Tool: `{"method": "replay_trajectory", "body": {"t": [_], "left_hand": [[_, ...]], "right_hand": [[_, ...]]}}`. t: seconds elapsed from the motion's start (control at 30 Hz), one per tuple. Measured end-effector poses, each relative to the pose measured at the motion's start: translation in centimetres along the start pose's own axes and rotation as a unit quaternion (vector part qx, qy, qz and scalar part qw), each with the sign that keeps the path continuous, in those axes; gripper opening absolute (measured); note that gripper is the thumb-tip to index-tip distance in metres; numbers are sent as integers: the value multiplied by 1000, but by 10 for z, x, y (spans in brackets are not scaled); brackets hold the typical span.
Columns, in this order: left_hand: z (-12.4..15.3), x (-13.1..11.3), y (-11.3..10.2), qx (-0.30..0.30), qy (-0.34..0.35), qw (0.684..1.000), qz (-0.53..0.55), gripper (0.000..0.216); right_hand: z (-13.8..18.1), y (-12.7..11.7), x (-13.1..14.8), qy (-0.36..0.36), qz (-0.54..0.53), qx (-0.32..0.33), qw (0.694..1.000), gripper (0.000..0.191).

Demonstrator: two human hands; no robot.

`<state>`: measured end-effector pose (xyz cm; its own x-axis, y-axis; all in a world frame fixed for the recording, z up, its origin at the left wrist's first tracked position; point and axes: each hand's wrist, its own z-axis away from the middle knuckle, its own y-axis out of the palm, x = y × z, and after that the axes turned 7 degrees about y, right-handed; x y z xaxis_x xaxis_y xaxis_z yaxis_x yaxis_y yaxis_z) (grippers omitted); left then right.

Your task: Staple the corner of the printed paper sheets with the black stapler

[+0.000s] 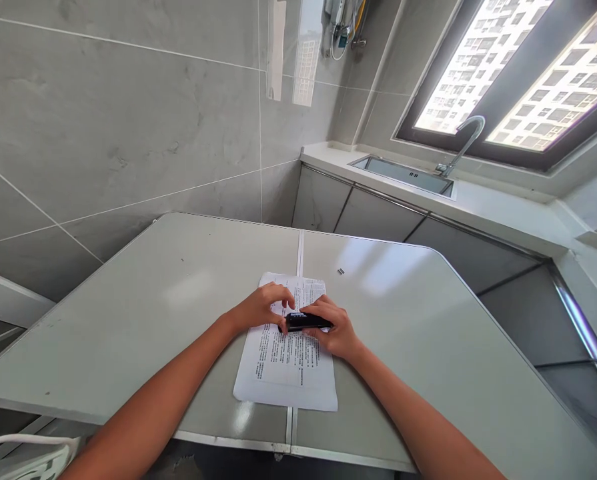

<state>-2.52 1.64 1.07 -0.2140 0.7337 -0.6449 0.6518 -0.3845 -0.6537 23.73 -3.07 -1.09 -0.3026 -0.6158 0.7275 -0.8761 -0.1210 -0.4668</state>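
A black stapler (305, 322) lies crosswise over a printed sheet of paper (288, 373), near the middle of the table. My right hand (334, 327) grips its right part, with the thumb on the near side and the fingers over the far side. At the stapler's left end is my left hand (265, 308), its thumb against that end and its curled fingers just beyond the far side. Both hands rest over the paper and cover parts of its text. Beyond my right hand, small pieces that look like staple strips (341, 271) lie on the table.
The pale table (203, 380) has a seam down its middle and a metal edge. Grey tiled wall (128, 120) rises on the left. A counter with a sink (403, 175) and faucet (465, 143) stands at the back right under a window. A white slatted object (38, 463) is at the lower left.
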Motion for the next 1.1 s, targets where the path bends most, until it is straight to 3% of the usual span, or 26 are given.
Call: {"method": "replay_trajectory", "body": {"t": [0.13, 0.27, 0.33, 0.4, 0.47, 0.6, 0.77, 0.83, 1.0, 1.1], "left_hand": [[-7, -1, 7, 7, 56, 998, -1, 40], [-6, 3, 13, -58, -1, 995, -81, 31], [-3, 7, 17, -16, -28, 989, -143, 40], [0, 12, 22, 53, -43, 979, -190, 58], [3, 17, 26, 92, -60, 970, -217, 69], [5, 25, 26, 85, -99, 962, -241, 69], [4, 26, 23, 81, -139, 953, -258, 69], [4, 26, 23, 86, -143, 951, -260, 69], [4, 24, 23, 83, -133, 953, -258, 66], [3, 22, 22, 90, -128, 954, -255, 65]], "right_hand": [[0, -1, 2, -1, 12, 5, 1000, 26], [-3, -27, -9, 131, 59, -93, 985, 32], [-1, -48, -21, 188, 102, -151, 965, 36], [2, -70, -34, 226, 143, -169, 948, 37], [7, -90, -47, 256, 168, -144, 941, 37], [13, -114, -56, 244, 152, -19, 958, 39], [10, -109, -38, 160, 76, 179, 968, 35], [8, -102, -29, 128, 57, 226, 964, 35], [6, -97, -21, 109, 86, 211, 968, 34], [6, -99, -27, 114, 151, 111, 976, 37]]}}
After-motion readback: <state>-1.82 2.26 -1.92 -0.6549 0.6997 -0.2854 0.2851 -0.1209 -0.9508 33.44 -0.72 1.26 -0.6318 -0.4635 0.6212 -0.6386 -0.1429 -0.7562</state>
